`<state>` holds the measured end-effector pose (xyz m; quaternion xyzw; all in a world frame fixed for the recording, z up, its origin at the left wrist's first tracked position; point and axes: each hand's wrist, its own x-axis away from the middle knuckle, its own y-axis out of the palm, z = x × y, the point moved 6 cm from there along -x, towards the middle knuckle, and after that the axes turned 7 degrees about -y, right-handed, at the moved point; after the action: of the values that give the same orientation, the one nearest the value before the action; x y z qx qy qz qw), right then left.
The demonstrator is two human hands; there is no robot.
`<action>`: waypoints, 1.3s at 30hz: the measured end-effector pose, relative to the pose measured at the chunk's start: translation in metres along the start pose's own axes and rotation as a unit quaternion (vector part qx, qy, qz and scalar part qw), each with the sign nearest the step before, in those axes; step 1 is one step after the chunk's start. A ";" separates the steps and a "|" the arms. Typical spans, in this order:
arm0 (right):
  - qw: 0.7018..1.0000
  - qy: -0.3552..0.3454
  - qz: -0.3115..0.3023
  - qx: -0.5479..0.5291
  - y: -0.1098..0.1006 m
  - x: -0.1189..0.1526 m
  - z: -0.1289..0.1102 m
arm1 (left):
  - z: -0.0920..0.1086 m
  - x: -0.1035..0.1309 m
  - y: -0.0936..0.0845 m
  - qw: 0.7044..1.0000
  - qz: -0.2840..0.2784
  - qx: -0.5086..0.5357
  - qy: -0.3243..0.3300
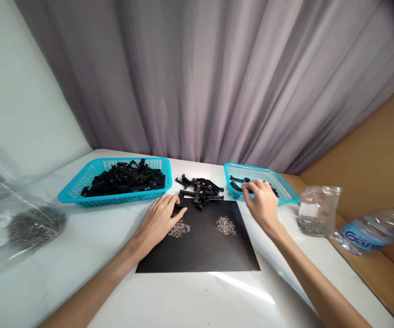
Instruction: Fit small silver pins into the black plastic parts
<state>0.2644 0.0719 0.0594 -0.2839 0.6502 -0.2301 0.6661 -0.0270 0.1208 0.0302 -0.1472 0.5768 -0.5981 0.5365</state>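
- Blue basket [115,200], center-left: heaped with black parts [128,177]
- Smaller basket [287,196], center-right: fewer, right hand [263,204] over it
- Left hand [162,213] mid-frame; from here can't tell either's grip

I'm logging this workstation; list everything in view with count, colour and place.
Table: one, white, underneath
Baskets: two, turquoise, table's far side
Parts: many, black, in and between baskets
Mat: one, black, centre
Metal-piece piles: two, silvery, on mat
Bags: two, clear, metal pieces inside, either side
Bottle: one, clear, blue-labelled, right
Curtain: one, greyish purple, behind
Wall: one, whitish, left
Brown surface: count unclear, right
Forearms: two, bare, foreground
Left grip: one hand, mat's left edge
Right grip: one hand, right basket
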 end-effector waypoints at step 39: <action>0.920 -0.240 -0.218 -0.219 0.032 0.042 -0.150 | -0.025 0.000 -0.009 0.866 -0.022 0.457 -0.203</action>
<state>0.1150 0.0551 0.0080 -0.6044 0.4267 -0.1459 0.6568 -0.0512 0.1320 0.0307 -0.0162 0.1139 -0.7637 0.6352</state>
